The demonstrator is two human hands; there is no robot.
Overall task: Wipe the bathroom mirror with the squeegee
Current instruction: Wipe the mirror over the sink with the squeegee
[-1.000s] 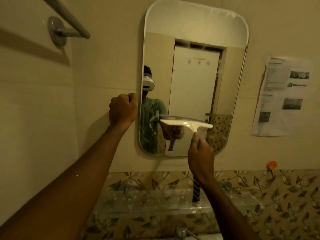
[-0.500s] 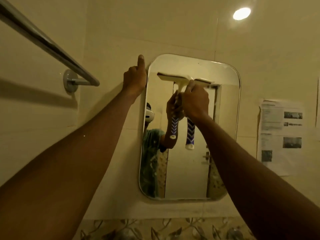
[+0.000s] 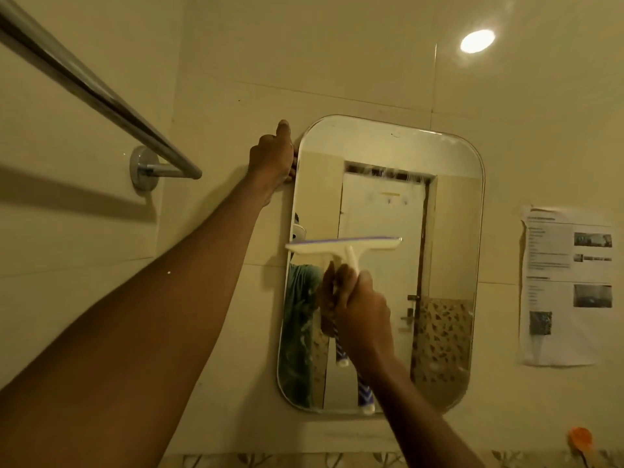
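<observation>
A rounded rectangular mirror [image 3: 449, 231] hangs on the beige tiled wall. My right hand [image 3: 363, 312] grips the handle of a white squeegee [image 3: 341, 246]. Its blade lies level against the glass, about midway up on the left half. The blue-and-white patterned end of the handle sticks out below my wrist. My left hand [image 3: 271, 157] clasps the mirror's upper left edge, thumb pointing up. Faint streaks show on the glass near the top. The mirror reflects a person, a door and my hand.
A chrome towel bar [image 3: 101, 92] runs from the upper left to a wall mount [image 3: 145, 168] left of the mirror. A printed paper sheet [image 3: 570, 285] is stuck on the wall at right. An orange object [image 3: 580, 439] sits at the lower right. Leaf-patterned tiles line the bottom.
The squeegee went up from the mirror's lower part to its top, then came down to the middle. My left hand rose to the upper left edge and stayed there.
</observation>
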